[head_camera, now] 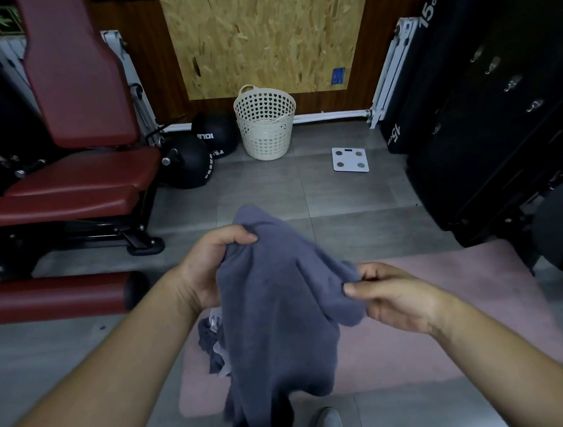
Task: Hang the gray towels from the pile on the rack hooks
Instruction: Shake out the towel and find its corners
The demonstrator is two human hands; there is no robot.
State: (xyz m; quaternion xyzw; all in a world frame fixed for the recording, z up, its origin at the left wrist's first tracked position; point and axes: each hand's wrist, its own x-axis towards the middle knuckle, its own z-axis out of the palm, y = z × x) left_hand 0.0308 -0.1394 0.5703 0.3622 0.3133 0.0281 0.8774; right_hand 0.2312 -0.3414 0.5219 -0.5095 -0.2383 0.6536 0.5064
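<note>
Cream perforated basket [267,135] at 12 o'clock by the wall, upright; can't tell what's in it. Gray towel [276,317] dead centre, held off the floor, bunched at the top, rest hanging in loose folds toward 6. Left hand [209,265] has its fingers curled round the top bunch. Right hand [394,297] pinches an edge between thumb and fingers at the towel's 3. Pile [210,344] lies on the pink mat [439,335], at the towel's 8. Hooks [513,82] at 2.

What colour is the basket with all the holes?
The basket is cream-white, dotted with round holes; the head view shows it.
</note>
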